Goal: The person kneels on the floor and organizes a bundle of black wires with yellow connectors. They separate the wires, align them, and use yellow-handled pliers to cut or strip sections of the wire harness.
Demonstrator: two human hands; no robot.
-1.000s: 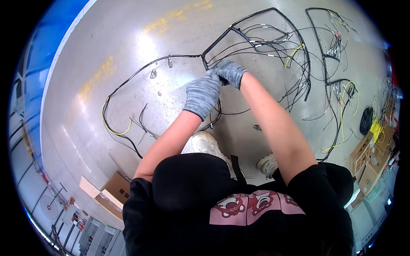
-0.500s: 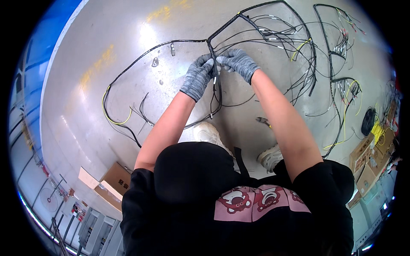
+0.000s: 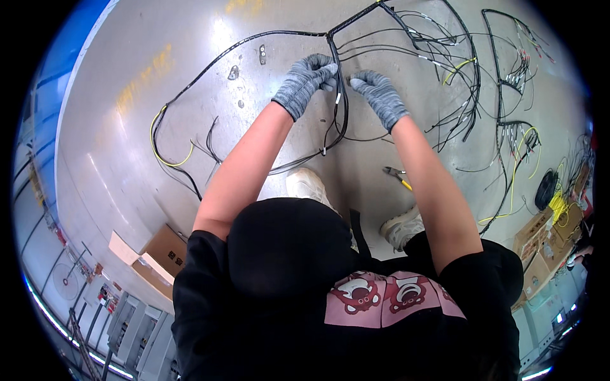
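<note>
A black wiring harness [image 3: 354,21] lies on the floor, its taped trunk splitting into several branches. The branch running toward me passes between my gloved hands. My left hand [image 3: 307,84] is closed at this branch's left side, thumb and fingertips pinching at it; the fingers partly hide the contact. To the right of the branch, a small gap away, my right hand [image 3: 380,98] has its fingers drawn together; anything between the tips is too small to make out. White labels [image 3: 338,98] mark some wires. Both hands wear grey knitted gloves.
Cutting pliers [image 3: 405,183] with yellow handles lie near my right shoe [image 3: 401,230]. A second harness [image 3: 499,101] is on the floor at the right, with a black wire coil [image 3: 546,188] and yellow wire [image 3: 560,209] by cardboard boxes. Another carton [image 3: 164,251] stands lower left.
My right hand has come away from the harness to the right. My left hand stays at the branch. The whole floor scene sits slightly higher in the view.
</note>
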